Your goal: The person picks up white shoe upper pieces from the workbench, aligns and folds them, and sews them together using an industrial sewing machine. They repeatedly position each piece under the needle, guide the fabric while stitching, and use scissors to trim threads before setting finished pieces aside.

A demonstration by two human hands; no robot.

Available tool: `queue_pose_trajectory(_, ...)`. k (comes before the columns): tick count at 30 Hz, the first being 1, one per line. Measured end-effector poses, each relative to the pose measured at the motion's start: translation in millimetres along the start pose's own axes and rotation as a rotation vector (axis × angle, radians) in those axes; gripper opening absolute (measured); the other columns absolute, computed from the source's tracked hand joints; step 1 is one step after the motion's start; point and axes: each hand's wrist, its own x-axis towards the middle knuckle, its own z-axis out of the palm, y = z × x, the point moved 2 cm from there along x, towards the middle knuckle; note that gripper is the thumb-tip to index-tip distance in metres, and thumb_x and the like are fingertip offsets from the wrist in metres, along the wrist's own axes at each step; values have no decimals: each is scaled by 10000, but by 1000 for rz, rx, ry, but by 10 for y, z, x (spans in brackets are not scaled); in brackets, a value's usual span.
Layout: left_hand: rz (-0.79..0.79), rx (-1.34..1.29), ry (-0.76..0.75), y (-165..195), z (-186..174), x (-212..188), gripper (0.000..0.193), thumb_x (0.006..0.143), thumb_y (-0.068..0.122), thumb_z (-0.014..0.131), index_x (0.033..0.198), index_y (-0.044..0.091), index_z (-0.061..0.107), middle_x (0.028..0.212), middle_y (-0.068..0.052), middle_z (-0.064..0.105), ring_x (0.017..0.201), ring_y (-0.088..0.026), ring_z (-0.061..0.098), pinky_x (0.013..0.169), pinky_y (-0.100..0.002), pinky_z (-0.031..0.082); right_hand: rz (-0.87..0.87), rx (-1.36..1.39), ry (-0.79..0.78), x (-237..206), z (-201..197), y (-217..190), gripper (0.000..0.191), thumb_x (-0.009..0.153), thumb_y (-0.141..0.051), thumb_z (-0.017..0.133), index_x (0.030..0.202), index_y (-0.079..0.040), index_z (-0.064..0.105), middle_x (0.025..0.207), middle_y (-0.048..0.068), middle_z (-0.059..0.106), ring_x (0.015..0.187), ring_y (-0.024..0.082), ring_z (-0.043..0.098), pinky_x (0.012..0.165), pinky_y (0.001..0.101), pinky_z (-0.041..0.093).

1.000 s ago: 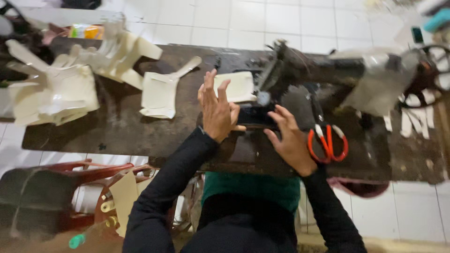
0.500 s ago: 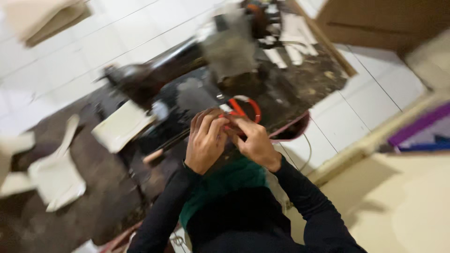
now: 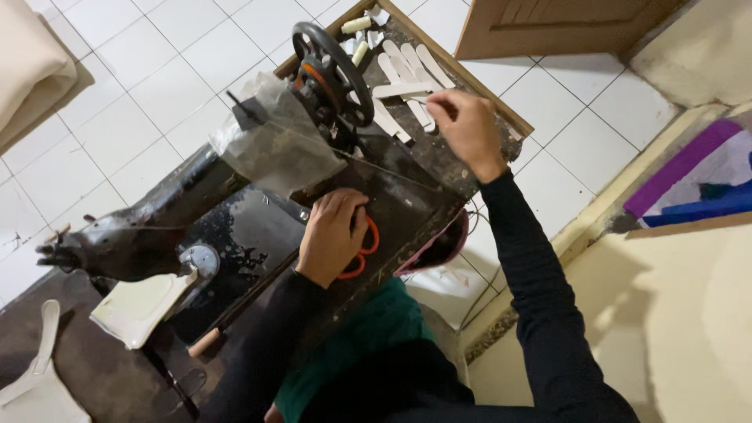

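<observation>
A dark, worn wooden worktable point(image 3: 423, 196) fills the middle of the view, standing on a floor of white square tiles point(image 3: 157, 86). On it sits a black, paint-chipped sewing machine point(image 3: 157, 235) with a black handwheel point(image 3: 333, 66) at its far end and a crumpled sheet of clear plastic point(image 3: 278, 145) draped over its body. A cream, flat cut piece of stiff material point(image 3: 141, 305) lies under the needle end of the machine, and another pale piece with a long strap point(image 3: 35, 376) lies at the near left corner of the table. At the far end of the table, beyond the handwheel, a fan of long, narrow cream strips point(image 3: 407, 70) lies spread on the surface, with two small pale thread spools point(image 3: 356, 35) beside it. The right hand point(image 3: 466, 129) reaches out over these strips, its thumb and fingertips pinched together on what looks like the end of one strip, though the grip is too small to make out for certain. The left hand point(image 3: 333, 235) lies palm down, fingers loosely curled, over a pair of orange-handled scissors point(image 3: 362, 251) that rests on the table just in front of the machine; only the orange loops show from under the hand, and I cannot tell whether the fingers actually grasp them.
</observation>
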Motion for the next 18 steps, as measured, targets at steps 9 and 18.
queue_pose_trajectory(9, -53, 9, 5, -99, 239, 284, 166, 943, 100, 659, 1102, 48, 651, 1181, -146, 681, 1171, -346, 629, 1027, -440, 482, -233, -23, -270, 579, 551, 224, 271, 909, -258, 802, 999, -3, 771, 858, 149, 755, 733, 212, 726, 697, 338, 571)
queue_pose_trajectory(18, -78, -27, 5, -117, 65, 183, 160, 937, 102, 688, 1086, 43, 681, 1142, -133, 692, 1127, -336, 626, 999, -446, 489, -69, 27, -202, 515, 645, 230, 192, 913, -220, 728, 1007, -60, 779, 876, 92, 762, 764, 190, 744, 706, 330, 567)
